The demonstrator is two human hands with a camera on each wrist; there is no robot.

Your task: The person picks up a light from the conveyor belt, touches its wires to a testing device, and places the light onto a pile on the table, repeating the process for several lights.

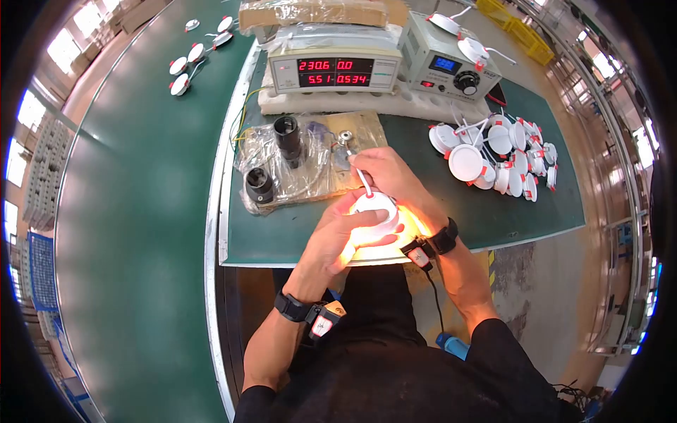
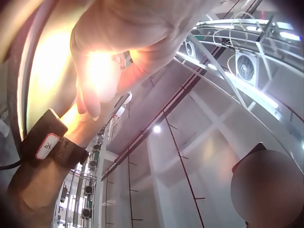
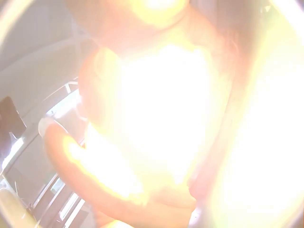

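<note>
My left hand (image 1: pixel 328 236) grips a round white LED downlight (image 1: pixel 368 209) near the front edge of the bench, thumb across its back. The downlight is lit, its glowing face turned down towards the bench and my palm. From its red fitting a short white cable (image 1: pixel 364 180) runs up to my right hand (image 1: pixel 392 176), which pinches the cable's end. Those fingertips are close to a small round metal contact (image 1: pixel 345 137) on the film-wrapped board. In the left wrist view the lit downlight (image 2: pixel 105 78) shines between the fingers. Glare hides most of the right wrist view.
Two black sockets (image 1: pixel 288 138) stand on the wrapped board (image 1: pixel 367 134). Behind are a power meter (image 1: pixel 336 72) with red digits and a grey regulator box (image 1: pixel 446 65). Many downlights (image 1: pixel 466 163) lie piled at right; several others (image 1: pixel 179 84) lie on the long green surface at left.
</note>
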